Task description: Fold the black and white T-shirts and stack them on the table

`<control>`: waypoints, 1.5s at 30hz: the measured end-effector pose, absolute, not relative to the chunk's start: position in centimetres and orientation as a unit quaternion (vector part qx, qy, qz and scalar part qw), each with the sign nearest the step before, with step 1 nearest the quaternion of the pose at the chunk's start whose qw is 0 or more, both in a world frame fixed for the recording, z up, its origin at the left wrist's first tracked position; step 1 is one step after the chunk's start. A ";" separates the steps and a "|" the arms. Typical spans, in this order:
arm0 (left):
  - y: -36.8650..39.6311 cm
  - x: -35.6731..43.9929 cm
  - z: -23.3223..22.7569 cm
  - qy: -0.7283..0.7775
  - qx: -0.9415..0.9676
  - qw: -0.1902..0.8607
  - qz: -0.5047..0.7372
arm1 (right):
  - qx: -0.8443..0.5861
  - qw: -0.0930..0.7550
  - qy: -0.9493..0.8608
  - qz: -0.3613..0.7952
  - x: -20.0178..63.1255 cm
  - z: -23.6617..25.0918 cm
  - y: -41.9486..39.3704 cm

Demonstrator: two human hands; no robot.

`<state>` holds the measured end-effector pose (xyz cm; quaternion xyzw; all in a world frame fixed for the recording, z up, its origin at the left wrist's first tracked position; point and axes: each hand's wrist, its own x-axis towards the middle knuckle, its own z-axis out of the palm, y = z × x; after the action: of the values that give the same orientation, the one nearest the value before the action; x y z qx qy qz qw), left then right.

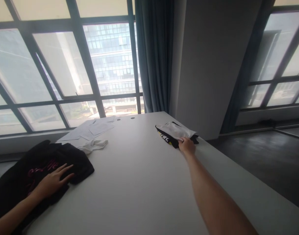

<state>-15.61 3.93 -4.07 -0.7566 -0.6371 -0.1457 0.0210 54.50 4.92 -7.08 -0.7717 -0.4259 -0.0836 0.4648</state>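
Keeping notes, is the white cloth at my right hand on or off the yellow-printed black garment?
On: edges of the yellow-printed black garment show beneath the white cloth.

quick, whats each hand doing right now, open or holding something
Left hand: open, spread on the black garment.
Right hand: at the near edge of the white cloth; whether it grips cannot be told.

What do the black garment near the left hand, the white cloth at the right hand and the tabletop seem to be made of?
Black garment: matte, soft fabric, perhaps cotton, judging by its slumped folds; its pink lettering looks shinier, possibly printed.
White cloth: apparently thin matte fabric, lying limp and lightly creased.
Tabletop: possibly laminate, with an even, pale surface and soft sheen.
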 end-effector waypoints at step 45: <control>-9.9 2.2 -0.1 -0.317 -0.935 -0.009 -0.157 | -0.558 0.364 -0.711 0.225 27.3 -2.7 -1.3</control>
<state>2.18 -9.94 -0.11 -0.9351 -0.3175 -0.1573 -0.0094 27.27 -1.26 -2.74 -0.5583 -0.7110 0.2246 0.3637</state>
